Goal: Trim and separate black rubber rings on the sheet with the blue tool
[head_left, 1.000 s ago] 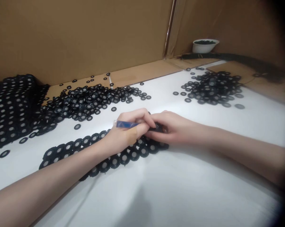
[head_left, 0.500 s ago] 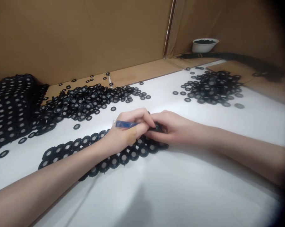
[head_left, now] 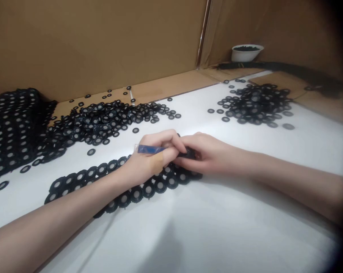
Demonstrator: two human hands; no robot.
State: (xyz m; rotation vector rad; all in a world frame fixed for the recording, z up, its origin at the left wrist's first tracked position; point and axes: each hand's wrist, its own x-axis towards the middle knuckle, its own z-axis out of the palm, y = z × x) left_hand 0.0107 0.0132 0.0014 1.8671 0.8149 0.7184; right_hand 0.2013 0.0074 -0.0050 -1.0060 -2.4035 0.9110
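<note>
A cardboard wall (head_left: 103, 45) backs the white table (head_left: 231, 220), strewn with rings (head_left: 111, 114). The left hand (head_left: 144, 166) pinches a blue tool (head_left: 150, 149), the right hand (head_left: 210, 153) a dark piece (head_left: 190, 153).

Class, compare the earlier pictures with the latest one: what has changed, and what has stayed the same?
Very little: the view drifts slightly, so the strip of linked rings and the left pile of loose rings appear a touch further left. No new hold or release shows. The left hand still grips the blue tool, and the right hand still pinches a dark piece.
</note>
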